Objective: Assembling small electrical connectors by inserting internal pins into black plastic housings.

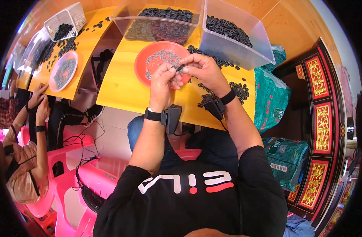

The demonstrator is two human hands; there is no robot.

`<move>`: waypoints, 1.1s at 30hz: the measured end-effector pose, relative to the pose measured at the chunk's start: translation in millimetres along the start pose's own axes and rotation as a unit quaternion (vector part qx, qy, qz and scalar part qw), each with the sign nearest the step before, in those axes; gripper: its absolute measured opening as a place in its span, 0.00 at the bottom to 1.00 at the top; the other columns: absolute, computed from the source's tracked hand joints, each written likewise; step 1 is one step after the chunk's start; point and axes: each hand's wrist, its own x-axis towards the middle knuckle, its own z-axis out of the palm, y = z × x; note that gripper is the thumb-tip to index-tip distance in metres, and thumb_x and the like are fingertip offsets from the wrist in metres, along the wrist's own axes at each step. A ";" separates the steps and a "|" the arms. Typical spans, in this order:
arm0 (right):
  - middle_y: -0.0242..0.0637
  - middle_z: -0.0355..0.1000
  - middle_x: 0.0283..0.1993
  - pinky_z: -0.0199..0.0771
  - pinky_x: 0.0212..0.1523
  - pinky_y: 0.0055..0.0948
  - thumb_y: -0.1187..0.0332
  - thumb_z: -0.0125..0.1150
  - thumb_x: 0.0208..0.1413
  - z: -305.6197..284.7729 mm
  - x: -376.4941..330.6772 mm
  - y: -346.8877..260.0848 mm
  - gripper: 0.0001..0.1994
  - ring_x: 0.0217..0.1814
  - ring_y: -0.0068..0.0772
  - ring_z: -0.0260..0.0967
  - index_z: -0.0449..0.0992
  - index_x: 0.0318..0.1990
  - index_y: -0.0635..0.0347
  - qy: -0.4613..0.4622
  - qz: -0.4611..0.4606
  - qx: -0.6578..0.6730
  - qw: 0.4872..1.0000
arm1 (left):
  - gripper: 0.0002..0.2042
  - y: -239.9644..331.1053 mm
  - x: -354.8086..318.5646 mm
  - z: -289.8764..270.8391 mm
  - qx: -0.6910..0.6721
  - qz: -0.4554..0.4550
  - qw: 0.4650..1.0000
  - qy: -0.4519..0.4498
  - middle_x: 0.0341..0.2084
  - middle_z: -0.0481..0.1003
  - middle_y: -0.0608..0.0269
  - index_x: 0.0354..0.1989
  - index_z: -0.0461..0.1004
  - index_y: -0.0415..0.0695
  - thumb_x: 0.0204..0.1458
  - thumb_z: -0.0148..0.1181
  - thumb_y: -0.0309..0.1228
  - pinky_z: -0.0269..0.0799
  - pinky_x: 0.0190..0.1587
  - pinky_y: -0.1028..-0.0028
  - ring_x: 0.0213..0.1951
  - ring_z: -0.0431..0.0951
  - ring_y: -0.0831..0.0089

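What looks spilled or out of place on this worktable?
Small black rings lie loose on the yellow table right of the red dish, outside the clear bins. Both hands, left hand and right hand, pinch one small dark piece.

The plate lies on the table, just in front of the person. Both hands meet over the plate's near edge: the left hand on its left, the right hand on its right, with a small ring pinched between their fingertips. Behind the plate stand two bins, one bin straight behind and a second bin behind and to the right. Loose rings lie on the table right of the plate. Sacks sit further right, off the table. Far left of the plate, another person's hands work at a neighbouring table holding a basket.
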 end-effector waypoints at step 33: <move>0.24 0.71 0.30 0.65 0.32 0.15 0.74 0.55 0.55 -4.0 5.5 -12.1 0.10 0.30 0.12 0.63 0.78 0.43 0.62 0.010 0.002 -0.203 0.979 | 0.06 -5.1 -0.8 2.1 0.198 0.006 0.980 0.025 0.20 0.69 0.69 0.26 0.67 0.44 0.55 0.47 0.27 0.64 0.25 0.82 0.21 0.67 0.81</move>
